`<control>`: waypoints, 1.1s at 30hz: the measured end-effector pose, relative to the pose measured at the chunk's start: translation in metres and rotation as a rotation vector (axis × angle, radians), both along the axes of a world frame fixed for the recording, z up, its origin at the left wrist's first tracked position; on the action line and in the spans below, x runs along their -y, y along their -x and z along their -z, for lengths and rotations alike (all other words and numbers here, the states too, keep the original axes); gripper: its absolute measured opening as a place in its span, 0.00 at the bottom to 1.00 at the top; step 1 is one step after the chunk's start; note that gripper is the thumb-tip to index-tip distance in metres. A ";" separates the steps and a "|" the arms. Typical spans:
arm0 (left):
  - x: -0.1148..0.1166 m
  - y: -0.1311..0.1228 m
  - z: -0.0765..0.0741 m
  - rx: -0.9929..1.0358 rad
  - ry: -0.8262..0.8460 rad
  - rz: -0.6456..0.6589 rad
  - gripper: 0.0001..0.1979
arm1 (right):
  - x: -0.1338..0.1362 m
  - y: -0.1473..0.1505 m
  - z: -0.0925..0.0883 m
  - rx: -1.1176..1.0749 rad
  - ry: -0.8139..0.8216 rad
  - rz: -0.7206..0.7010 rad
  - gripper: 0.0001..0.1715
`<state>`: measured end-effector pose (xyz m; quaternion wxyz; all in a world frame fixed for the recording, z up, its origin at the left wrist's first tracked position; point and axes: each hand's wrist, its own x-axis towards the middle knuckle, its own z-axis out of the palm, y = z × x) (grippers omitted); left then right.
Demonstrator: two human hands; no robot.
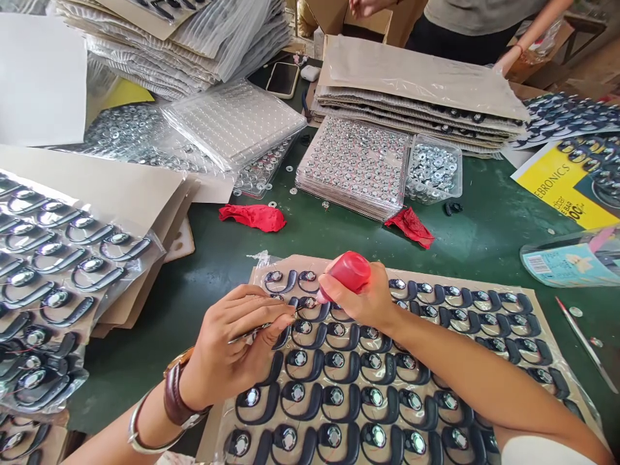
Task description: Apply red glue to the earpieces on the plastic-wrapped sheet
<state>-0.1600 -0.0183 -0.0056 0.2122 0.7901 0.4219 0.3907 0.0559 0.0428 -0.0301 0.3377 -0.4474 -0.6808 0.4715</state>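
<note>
My right hand [364,298] is closed around a small red squeeze bottle [349,271], its tip pointing down at a black ear-hook part with a round silver disc [307,303]. My left hand [237,342] pinches thin metal tweezers [252,333] whose tips reach that same part. Both hands hover over a cardboard sheet [530,297] covered in rows of black ear-hook parts under clear film, on the green table [217,258].
More sheets of the same parts lie at the left [53,271] and far right [571,116]. Trays of silver discs [356,161] and a clear tub of washers [433,169] stand behind. Two red rags [254,216], a phone [282,79] and another person [484,19] are beyond.
</note>
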 end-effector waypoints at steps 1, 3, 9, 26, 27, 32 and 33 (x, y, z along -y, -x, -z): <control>-0.001 0.001 0.001 0.002 0.018 -0.007 0.10 | 0.001 0.000 0.002 -0.017 -0.001 -0.004 0.14; -0.003 0.002 0.002 0.010 0.051 -0.026 0.10 | 0.002 0.000 0.005 -0.051 -0.001 -0.019 0.13; -0.005 0.003 0.002 0.011 0.079 -0.078 0.07 | -0.001 0.000 0.000 -0.123 0.056 -0.039 0.14; 0.047 -0.008 -0.006 -0.357 -0.324 0.101 0.09 | 0.030 0.001 0.008 -0.083 0.034 -0.070 0.15; 0.048 -0.009 -0.006 -0.376 -0.333 0.094 0.09 | 0.030 0.001 0.008 -0.082 0.031 -0.070 0.14; 0.050 -0.010 -0.005 -0.374 -0.321 0.089 0.10 | 0.030 0.001 0.008 -0.069 0.014 -0.084 0.14; 0.050 -0.010 -0.004 -0.361 -0.317 0.084 0.09 | 0.030 0.001 0.008 -0.064 0.010 -0.086 0.14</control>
